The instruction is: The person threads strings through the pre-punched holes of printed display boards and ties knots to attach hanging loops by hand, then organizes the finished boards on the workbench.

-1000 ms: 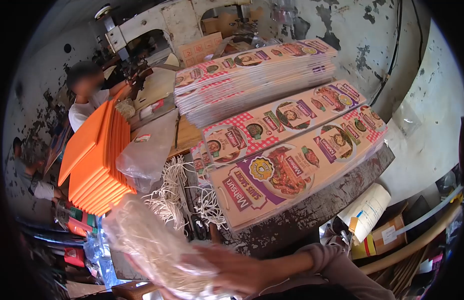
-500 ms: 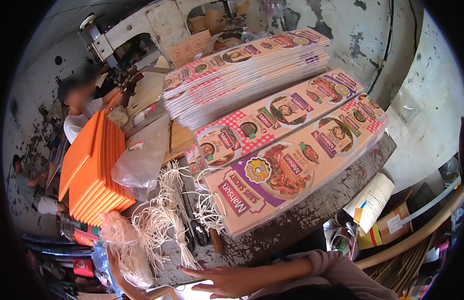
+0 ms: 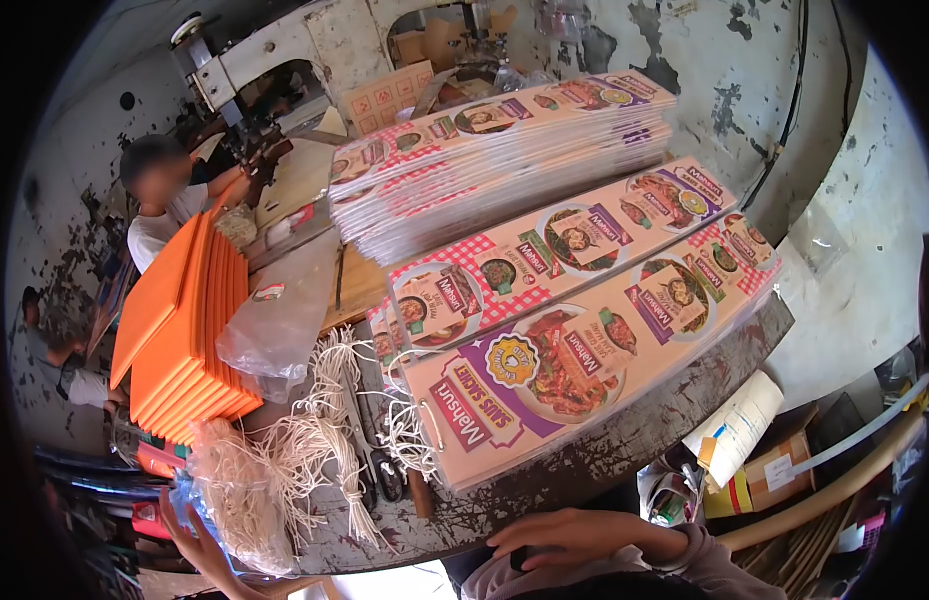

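Note:
My left hand (image 3: 199,548) is at the lower left with its fingers spread, beside a clear plastic bag of white string (image 3: 246,495). My right hand (image 3: 569,537) hovers by the table's front edge, fingers loosely bent and apart from the thumb; I see nothing held in it. Bundles of white string (image 3: 336,440) lie between the hands. Scissors (image 3: 384,475) and a brown wooden handle (image 3: 420,494) rest just right of the string. Closest to my right hand is a printed "Mahsuri" panel (image 3: 504,430) with cord through its left end.
A second row of printed panels (image 3: 504,275) and a tall stack (image 3: 504,165) stand behind. Folded orange pieces (image 3: 189,340) and a clear plastic sheet (image 3: 284,320) are at left. Another person (image 3: 169,215) sits by a machine (image 3: 274,65). A paper roll (image 3: 739,415) stands right of the worn table (image 3: 624,460).
My right hand has moved right, away from the string ends, and its fingers have bent. The left hand has shifted left with fingers spread. The view has tilted slightly.

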Available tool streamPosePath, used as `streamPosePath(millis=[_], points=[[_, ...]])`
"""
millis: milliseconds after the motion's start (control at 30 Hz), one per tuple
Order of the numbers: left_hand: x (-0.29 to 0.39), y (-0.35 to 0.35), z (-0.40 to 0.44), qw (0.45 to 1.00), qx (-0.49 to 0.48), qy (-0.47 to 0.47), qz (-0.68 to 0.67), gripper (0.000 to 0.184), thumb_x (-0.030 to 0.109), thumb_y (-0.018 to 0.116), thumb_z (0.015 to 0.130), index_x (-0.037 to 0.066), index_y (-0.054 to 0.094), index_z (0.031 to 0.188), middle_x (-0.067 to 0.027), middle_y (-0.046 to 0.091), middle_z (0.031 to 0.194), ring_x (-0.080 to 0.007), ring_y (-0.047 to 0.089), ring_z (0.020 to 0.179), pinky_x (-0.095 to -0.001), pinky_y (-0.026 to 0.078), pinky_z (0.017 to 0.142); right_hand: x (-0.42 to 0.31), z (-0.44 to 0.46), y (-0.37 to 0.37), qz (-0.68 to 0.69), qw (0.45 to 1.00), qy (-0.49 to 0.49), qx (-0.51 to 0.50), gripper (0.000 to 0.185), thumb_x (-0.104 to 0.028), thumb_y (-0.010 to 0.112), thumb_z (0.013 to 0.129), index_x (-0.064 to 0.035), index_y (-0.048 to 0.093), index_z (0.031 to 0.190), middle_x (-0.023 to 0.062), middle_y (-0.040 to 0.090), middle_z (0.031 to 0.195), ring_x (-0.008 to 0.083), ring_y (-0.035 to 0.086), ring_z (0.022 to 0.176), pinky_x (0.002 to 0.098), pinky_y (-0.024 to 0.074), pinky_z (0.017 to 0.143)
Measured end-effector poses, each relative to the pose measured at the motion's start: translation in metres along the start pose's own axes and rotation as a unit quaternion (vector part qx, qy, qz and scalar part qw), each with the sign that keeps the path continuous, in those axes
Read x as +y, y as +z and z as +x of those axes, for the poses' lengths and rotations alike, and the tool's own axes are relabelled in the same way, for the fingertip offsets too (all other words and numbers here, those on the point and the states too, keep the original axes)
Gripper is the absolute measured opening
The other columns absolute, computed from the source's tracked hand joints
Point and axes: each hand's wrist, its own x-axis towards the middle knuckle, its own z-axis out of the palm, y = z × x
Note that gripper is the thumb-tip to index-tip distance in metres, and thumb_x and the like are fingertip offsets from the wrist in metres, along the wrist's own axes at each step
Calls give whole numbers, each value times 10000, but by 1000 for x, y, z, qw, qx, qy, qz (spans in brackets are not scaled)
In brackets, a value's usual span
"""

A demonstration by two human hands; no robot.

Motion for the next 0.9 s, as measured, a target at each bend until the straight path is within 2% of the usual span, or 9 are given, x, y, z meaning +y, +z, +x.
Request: streamPosePath(millis=[67, 167, 200, 267, 300, 433, 600, 733, 900], points=[[76, 10, -22, 991, 46, 61, -111, 597, 446, 488, 866, 17, 398, 1270, -175, 480, 1194, -285, 462, 1086, -394, 360, 915, -7, -4, -11, 19, 1000, 11, 16, 365, -187, 567, 847, -67, 477, 1180, 101, 478, 1242, 265, 490, 1130, 363, 408, 929], [174, 29, -80, 935, -160, 145, -282, 319, 321, 487, 896, 13, 515, 819, -65, 481, 882, -156, 446, 800, -301, 359, 725, -13, -8, -18, 68, 996, 57, 20, 347, -116, 575, 842, -63, 498, 1176, 92, 485, 1247, 259, 491, 1128, 344, 398, 932], [226, 41, -96, 837, -199, 203, -468, 339, 284, 533, 876, -34, 626, 800, -118, 568, 693, -162, 517, 598, -261, 380, 519, -14, -7, -18, 61, 997, 49, 26, 348, -121, 571, 845, -61, 496, 1179, 90, 484, 1250, 259, 490, 1128, 345, 398, 932], [243, 56, -95, 582, -526, 273, -556, 466, 398, 504, 879, -38, 664, 918, -152, 575, 886, -200, 520, 730, -293, 395, 603, -16, -7, -17, 55, 997, 43, 31, 349, -125, 567, 847, -58, 494, 1183, 87, 483, 1252, 258, 490, 1129, 346, 398, 931], [265, 63, -97, 477, -597, 254, -593, 523, 439, 483, 880, -47, 652, 974, -137, 550, 950, -197, 506, 774, -290, 396, 616, -18, -7, -17, 39, 998, 31, 44, 337, -147, 567, 850, -60, 497, 1168, 92, 508, 1216, 269, 506, 1107, 352, 415, 916], [300, 74, -129, 323, -643, 201, -664, 779, 596, 407, 840, -106, 506, 1163, -167, 415, 1099, -205, 451, 827, -286, 376, 699, -10, -15, -10, 20, 996, 52, 69, 326, -170, 567, 851, -58, 505, 1150, 100, 538, 1171, 283, 521, 1086, 356, 427, 905], [327, 77, -151, 207, -604, 182, -748, 896, 686, 272, 820, -111, 517, 1147, -177, 402, 1098, -223, 439, 860, -301, 383, 733, -7, -19, -15, 25, 991, 90, 97, 320, -195, 556, 858, -56, 515, 1144, 117, 541, 1161, 283, 529, 1077, 352, 430, 899], [333, 67, -152, 252, -492, 191, -811, 758, 586, 289, 880, -84, 607, 1037, -176, 431, 1057, -220, 447, 861, -310, 395, 757, -6, -16, -18, 35, 990, 80, 110, 317, -187, 553, 859, -60, 512, 1146, 109, 547, 1152, 274, 538, 1065, 346, 439, 885], [323, 70, -150, 230, -469, 134, -842, 469, 384, 545, 856, -64, 653, 943, -139, 492, 990, -183, 459, 796, -271, 371, 692, -8, -11, -24, 41, 989, 99, 106, 312, -171, 552, 855, -56, 514, 1143, 100, 556, 1137, 265, 553, 1039, 336, 447, 870]])
